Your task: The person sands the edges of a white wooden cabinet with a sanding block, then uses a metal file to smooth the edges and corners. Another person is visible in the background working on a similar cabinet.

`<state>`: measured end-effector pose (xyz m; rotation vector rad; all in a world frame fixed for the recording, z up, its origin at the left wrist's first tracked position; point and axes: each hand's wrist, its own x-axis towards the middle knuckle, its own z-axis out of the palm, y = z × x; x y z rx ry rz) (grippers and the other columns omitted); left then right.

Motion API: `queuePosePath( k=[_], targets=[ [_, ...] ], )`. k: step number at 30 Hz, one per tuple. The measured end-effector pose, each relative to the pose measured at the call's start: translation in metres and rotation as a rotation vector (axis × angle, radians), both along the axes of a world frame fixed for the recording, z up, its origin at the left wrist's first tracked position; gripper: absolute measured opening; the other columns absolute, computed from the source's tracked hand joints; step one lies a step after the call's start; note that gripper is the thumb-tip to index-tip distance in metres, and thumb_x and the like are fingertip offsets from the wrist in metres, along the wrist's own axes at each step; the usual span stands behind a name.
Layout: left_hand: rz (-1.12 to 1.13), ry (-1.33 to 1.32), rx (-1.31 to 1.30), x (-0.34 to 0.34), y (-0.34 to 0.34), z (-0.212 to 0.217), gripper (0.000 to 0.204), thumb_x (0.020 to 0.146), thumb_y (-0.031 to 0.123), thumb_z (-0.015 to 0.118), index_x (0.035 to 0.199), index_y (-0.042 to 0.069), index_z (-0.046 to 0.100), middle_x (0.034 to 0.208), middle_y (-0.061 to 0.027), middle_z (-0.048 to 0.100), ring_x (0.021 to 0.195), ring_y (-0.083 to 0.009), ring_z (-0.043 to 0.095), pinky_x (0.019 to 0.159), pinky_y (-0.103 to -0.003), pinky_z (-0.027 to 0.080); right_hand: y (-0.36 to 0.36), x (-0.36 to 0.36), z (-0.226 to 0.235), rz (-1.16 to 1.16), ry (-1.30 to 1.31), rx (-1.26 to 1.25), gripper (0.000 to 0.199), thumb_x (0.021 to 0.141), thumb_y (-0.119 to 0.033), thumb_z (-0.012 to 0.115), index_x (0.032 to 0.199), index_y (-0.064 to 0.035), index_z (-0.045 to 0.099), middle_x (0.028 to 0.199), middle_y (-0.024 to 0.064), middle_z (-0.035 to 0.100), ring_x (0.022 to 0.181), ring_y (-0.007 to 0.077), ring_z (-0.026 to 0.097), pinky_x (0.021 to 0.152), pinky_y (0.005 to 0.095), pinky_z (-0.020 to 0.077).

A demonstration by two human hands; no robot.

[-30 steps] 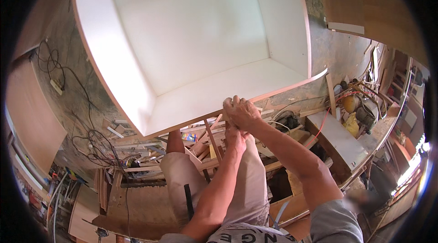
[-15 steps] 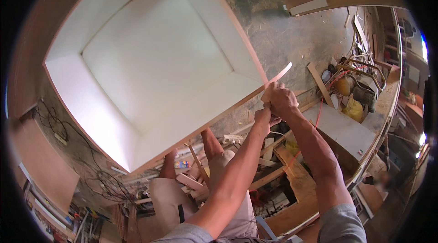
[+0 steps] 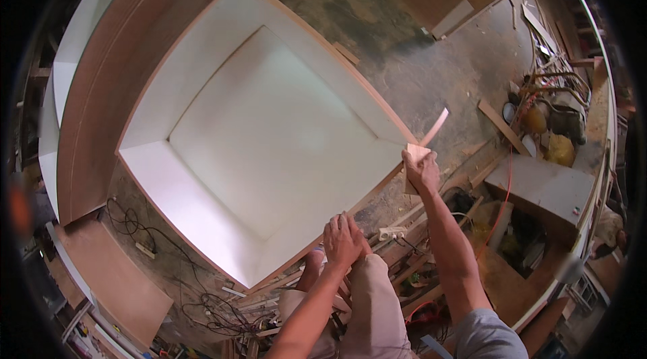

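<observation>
A large open box point(image 3: 269, 224), white inside with thin wooden edges, lies in front of me. At its right corner my right hand point(image 3: 423, 172) is closed round a small pale wooden block point(image 3: 417, 151), held against the edge. Just beyond that corner a thin strip of edging point(image 3: 437, 126) sticks out, curving up and free at its end. My left hand point(image 3: 342, 241) lies on the box's near edge with its fingers stretched out, apart from the right hand. The palm side of the left hand is hidden.
Wood offcuts and a power strip point(image 3: 392, 232) lie by my legs. Black cables point(image 3: 145, 231) tangle on the floor at left. To the right stands a white-topped cabinet point(image 3: 539, 180), with a yellow bag point(image 3: 561, 149) behind it. A brown panel point(image 3: 114, 271) lies lower left.
My hands have parted: the left moved down to the box's near edge, while the right stays at the corner with the block. The whole view has shifted, showing more at the left.
</observation>
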<state>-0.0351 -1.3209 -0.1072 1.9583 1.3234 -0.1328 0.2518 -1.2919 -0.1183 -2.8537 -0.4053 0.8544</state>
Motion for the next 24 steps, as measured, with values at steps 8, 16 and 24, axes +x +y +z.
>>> queuePosePath(
  k=[8,16,24],
  targets=[
    [0.042,0.011,-0.08,0.0,0.021,0.004,0.054,0.084,0.037,0.071,0.12,0.0,0.059,0.117,-0.018,0.056,0.111,-0.0365,0.056,0.097,-0.047,0.045,0.037,0.021,0.022,0.443,0.002,-0.026,0.08,0.083,-0.058,0.066,0.125,0.006,0.044,0.111,0.0287,0.065,0.108,0.0434,0.063,0.092,0.0467,0.0506],
    [0.062,0.065,-0.104,0.008,0.018,0.004,0.057,0.084,0.042,0.072,0.121,0.001,0.058,0.116,-0.0173,0.056,0.11,-0.0353,0.057,0.095,-0.046,0.047,0.204,0.023,0.026,0.669,0.098,-0.107,0.075,0.084,-0.056,0.065,0.122,0.0056,0.046,0.109,0.0256,0.068,0.105,0.038,0.067,0.091,0.0413,0.053],
    [0.075,-0.096,-0.174,-0.016,0.046,0.038,0.043,0.09,0.039,0.065,0.11,0.001,0.06,0.107,-0.0187,0.06,0.103,-0.0376,0.06,0.089,-0.048,0.049,0.343,0.02,0.037,0.886,-0.037,0.047,0.067,0.088,-0.044,0.052,0.137,0.0019,0.047,0.106,0.0215,0.07,0.1,0.0356,0.068,0.088,0.042,0.055]
  ],
)
